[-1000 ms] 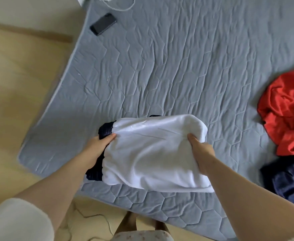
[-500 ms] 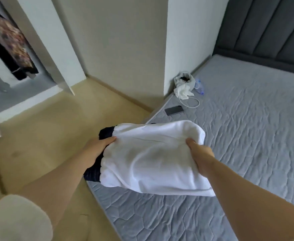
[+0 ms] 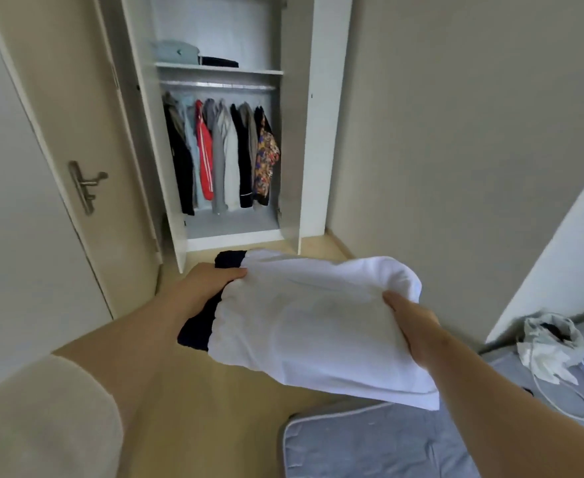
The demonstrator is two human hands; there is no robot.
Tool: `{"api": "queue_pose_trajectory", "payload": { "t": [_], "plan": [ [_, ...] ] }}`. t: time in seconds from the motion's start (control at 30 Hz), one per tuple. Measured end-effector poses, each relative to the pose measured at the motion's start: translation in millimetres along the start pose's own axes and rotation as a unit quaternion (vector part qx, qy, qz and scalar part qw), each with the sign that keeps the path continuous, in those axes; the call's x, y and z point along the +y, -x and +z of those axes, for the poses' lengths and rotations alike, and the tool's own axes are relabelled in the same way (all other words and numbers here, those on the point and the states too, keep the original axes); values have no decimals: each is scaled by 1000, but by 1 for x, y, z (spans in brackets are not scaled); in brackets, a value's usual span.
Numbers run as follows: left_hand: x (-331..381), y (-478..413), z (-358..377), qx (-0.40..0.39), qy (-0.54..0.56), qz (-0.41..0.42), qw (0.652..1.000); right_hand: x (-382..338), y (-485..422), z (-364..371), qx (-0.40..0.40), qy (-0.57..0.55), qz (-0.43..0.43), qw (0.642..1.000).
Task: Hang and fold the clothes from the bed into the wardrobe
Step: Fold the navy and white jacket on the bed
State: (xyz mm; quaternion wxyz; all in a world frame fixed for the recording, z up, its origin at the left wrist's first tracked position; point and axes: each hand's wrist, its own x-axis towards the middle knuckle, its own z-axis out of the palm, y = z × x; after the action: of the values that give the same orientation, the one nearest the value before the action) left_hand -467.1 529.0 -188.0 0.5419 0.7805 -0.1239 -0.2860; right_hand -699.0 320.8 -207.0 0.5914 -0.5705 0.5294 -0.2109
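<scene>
A folded white garment (image 3: pixel 311 322) with a dark navy piece (image 3: pixel 197 326) under its left edge is held flat in the air between both hands. My left hand (image 3: pixel 204 288) grips its left end, thumb on top. My right hand (image 3: pixel 411 326) grips its right end. Ahead stands the open wardrobe (image 3: pixel 297 132) with several clothes on hangers (image 3: pixel 221 150) along its rail. On the shelf above lie folded clothes (image 3: pixel 180 53). The grey bed (image 3: pixel 380 443) shows at the lower right.
A closed room door with a metal handle (image 3: pixel 83 184) is on the left, next to the wardrobe's open left door (image 3: pixel 146 132). A white bag (image 3: pixel 552 346) and a charging cable (image 3: pixel 559 405) lie on the bed's corner at the right. Wooden floor stretches between me and the wardrobe.
My view has swung left from the bed to face the wardrobe. Both hands keep the same hold on the folded garment, carried away from the bed.
</scene>
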Motion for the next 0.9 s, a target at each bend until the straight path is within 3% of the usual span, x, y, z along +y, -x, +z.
{"api": "queue_pose_trajectory", "payload": {
  "t": [0.37,0.63,0.9],
  "plan": [
    [17,-106,-173,77,33,-6,996,-94,-34,206,-100,38,-45,993],
    [35,-188,-204,88,66,-7,994,-158,-88,277,-102,64,-76,990],
    [88,-323,-227,115,30,14,993,-229,-209,367,-113,34,-93,989]
  ]
}}
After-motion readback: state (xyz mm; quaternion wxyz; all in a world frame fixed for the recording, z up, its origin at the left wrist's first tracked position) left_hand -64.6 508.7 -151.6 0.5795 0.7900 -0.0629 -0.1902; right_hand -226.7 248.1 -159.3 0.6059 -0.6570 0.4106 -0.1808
